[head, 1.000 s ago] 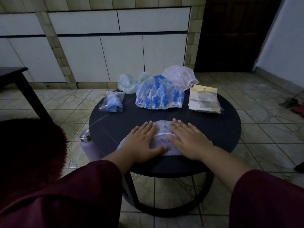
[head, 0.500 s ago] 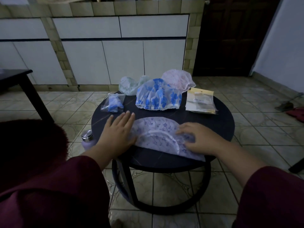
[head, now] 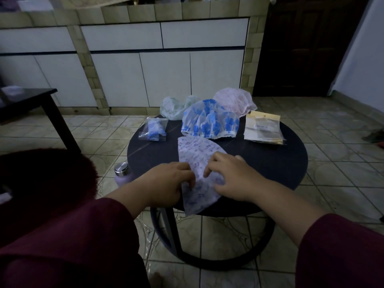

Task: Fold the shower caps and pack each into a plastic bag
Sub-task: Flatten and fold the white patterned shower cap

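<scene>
A pale purple patterned shower cap [head: 197, 154] lies folded into a half-round strip on the round dark table [head: 280, 167], running from the table's middle to its near edge. My left hand [head: 166, 183] pinches its left edge with curled fingers. My right hand [head: 230, 177] grips its right side, fingers bent onto the fabric. Behind it sit a blue-flowered cap [head: 209, 121], a pink cap [head: 234, 100] and a green cap [head: 174, 107]. A blue cap packed in a clear bag [head: 154, 128] lies at the left, and a stack of plastic bags [head: 264, 128] at the right.
A metal-capped bottle [head: 122, 173] stands on the tiled floor by the table's left edge. A dark side table [head: 27, 100] is at the far left. White cabinets line the back wall. A dark red cushion [head: 41, 183] fills the lower left.
The purple cap was spread out sideways under flat hands, then folded and turned lengthwise. Both hands came together and now curl onto its edges. The view tilted upward.
</scene>
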